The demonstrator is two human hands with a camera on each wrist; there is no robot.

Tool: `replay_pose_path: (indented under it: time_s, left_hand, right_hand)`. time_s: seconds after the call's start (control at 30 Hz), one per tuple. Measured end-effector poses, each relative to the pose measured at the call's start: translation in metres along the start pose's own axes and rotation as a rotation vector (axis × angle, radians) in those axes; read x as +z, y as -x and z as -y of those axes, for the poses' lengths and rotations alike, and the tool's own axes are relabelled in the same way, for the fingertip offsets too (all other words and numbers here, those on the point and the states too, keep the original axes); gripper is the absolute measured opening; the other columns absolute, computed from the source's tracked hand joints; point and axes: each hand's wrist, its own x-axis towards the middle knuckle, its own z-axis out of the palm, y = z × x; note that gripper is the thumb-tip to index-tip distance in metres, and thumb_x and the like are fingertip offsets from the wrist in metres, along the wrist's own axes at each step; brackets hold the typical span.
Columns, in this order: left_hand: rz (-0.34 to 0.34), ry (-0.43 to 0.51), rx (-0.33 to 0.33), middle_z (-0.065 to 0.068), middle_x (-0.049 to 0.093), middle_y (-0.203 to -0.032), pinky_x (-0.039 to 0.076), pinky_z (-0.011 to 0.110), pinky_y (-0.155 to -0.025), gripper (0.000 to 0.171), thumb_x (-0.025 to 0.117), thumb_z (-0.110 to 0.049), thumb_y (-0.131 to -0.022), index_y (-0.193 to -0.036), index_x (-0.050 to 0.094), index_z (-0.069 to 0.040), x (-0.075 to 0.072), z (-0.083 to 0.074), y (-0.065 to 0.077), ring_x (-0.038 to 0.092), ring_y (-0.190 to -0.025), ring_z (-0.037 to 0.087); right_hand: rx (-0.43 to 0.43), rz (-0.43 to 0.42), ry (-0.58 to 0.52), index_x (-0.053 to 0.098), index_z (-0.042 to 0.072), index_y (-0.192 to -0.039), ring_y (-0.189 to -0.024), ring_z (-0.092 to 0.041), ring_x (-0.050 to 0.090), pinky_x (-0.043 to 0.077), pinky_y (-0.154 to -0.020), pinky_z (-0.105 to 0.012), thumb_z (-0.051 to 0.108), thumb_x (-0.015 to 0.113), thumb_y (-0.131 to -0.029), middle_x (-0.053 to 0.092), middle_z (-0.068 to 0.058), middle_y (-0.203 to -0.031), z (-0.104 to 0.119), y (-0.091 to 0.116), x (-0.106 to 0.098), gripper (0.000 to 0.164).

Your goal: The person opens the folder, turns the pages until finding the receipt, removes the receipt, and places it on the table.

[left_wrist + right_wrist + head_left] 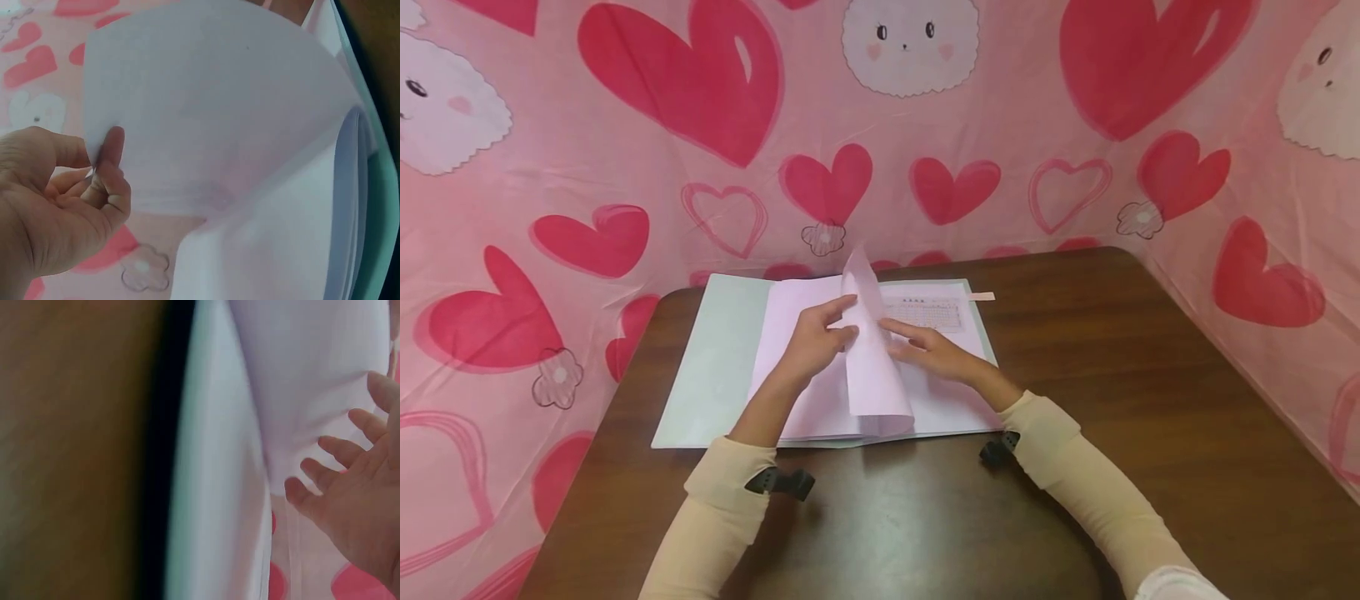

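A pale green folder lies open on the table with white sheets inside. One sheet stands raised and curved in the middle, between the two hands. My left hand pinches this sheet by its edge; the left wrist view shows the thumb and fingers on the raised sheet. On the other side, my right hand has its fingers extended, fingertips right at the sheet. In the right wrist view those fingers are spread along the paper. A printed table shows on the page at the right.
A small pale orange tab sticks out past the folder's right edge. The dark brown wooden table extends around the folder. Pink cloth with hearts hangs behind and at both sides. Each wrist wears a black strap.
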Motion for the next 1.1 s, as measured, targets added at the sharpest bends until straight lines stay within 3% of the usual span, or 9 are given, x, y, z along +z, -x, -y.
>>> replay_pose_path:
  time_s: [0.2, 0.37, 0.7, 1.1]
  left_hand:
    - [-0.055, -0.072, -0.003, 0.017, 0.049, -0.156, 0.043, 0.049, -0.117, 0.046, 0.056, -0.002, -0.097, -0.143, 0.058, -0.006, -0.024, 0.010, 0.002, 0.046, -0.147, 0.033]
    - [-0.093, -0.108, -0.043, 0.017, 0.048, -0.157, 0.033, 0.049, -0.125, 0.043, 0.054, -0.003, -0.099, -0.141, 0.060, -0.004, -0.044, 0.024, 0.005, 0.037, -0.153, 0.031]
    - [-0.021, -0.212, -0.180, 0.019, 0.039, -0.162, 0.029, 0.053, -0.126, 0.055, 0.065, -0.016, -0.097, -0.149, 0.050, -0.007, -0.072, 0.052, 0.014, 0.029, -0.156, 0.036]
    - [0.005, -0.333, -0.343, 0.019, 0.031, -0.167, 0.032, 0.058, -0.122, 0.074, 0.074, -0.031, -0.092, -0.156, 0.042, -0.015, -0.087, 0.076, 0.016, 0.031, -0.153, 0.044]
  right_hand:
    - [0.025, -0.013, 0.343, 0.043, 0.006, -0.154, -0.157, -0.038, 0.025, 0.021, -0.127, -0.057, 0.026, 0.059, -0.102, 0.033, -0.019, -0.166, -0.011, 0.022, -0.002, 0.058]
    - [0.112, -0.019, 0.530, 0.043, 0.010, -0.155, -0.158, -0.039, 0.023, 0.019, -0.127, -0.059, 0.038, 0.058, -0.101, 0.032, -0.016, -0.167, -0.016, 0.044, -0.007, 0.063]
    - [0.201, 0.037, 0.707, 0.036, 0.011, -0.158, -0.159, -0.040, 0.017, 0.018, -0.127, -0.062, 0.052, 0.062, -0.095, 0.025, -0.015, -0.169, -0.031, 0.084, -0.016, 0.080]
    - [0.294, 0.018, 0.722, 0.026, 0.009, -0.161, -0.160, -0.042, 0.006, 0.009, -0.127, -0.065, 0.067, 0.060, -0.088, 0.012, -0.016, -0.172, -0.039, 0.102, -0.021, 0.100]
